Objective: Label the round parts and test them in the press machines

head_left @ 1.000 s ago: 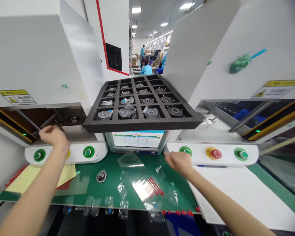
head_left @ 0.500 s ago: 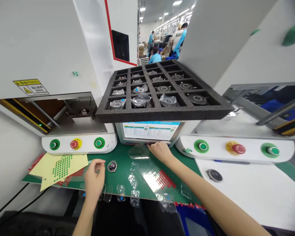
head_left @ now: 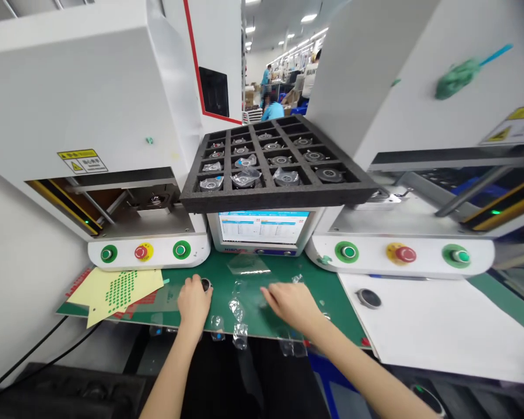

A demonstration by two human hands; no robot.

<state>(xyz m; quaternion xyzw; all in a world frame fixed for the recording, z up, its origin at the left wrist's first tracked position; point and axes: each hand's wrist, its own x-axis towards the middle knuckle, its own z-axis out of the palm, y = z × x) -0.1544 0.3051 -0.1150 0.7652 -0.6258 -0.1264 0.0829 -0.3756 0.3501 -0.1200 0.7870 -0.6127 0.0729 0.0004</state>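
— Covering a small round dial part on the green mat, the left hand has fingers curled over it.
— And the right hand?
— Flat, fingers spread, pressed on clear film pieces mid-mat. Another round part lies on the white table, below the foam tray.

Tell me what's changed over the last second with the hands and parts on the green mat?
The left hand came back from the left machine's opening and now covers the round part on the green mat. The right hand drew back from the screen and lies flat on the clear films. The foam tray and yellow sheet stayed put.
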